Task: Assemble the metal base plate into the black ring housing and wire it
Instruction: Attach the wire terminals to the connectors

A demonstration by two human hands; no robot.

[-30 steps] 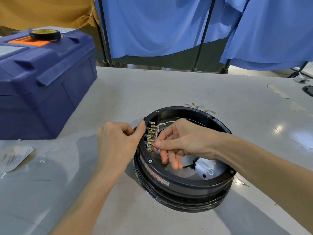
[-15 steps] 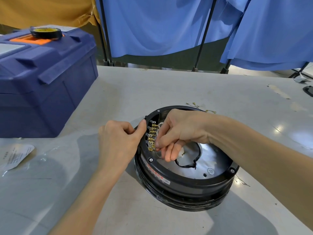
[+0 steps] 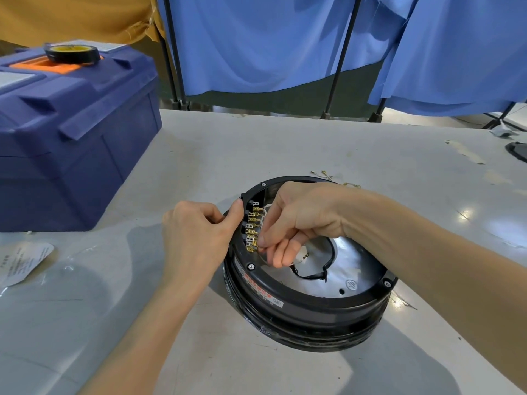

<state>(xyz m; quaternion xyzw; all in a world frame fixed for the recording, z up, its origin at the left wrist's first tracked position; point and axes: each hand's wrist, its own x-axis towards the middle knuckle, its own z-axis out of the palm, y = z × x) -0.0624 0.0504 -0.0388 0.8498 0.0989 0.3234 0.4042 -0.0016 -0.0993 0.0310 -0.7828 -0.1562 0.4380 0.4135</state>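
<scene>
Our right hand [image 3: 302, 220] has risen, pinching a thin, bendy-looking wire clip [image 3: 254, 243]; our left hand [image 3: 196, 238] grips the heavy-looking black ring housing [image 3: 299, 306].

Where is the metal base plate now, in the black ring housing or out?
In. The metal base plate lies inside the black ring housing, below its rim. Whether it is fastened down, cannot tell.

Centre frame: round black ring housing [image 3: 308, 307], red-and-white label strip [image 3: 258, 289], shiny silver metal base plate [image 3: 359, 266], brass-gold terminals [image 3: 251, 233]. Upper left: navy plastic toolbox [image 3: 71, 132], orange inset [image 3: 40, 64]. Top: blue cloth curtains [image 3: 256, 44].
</scene>
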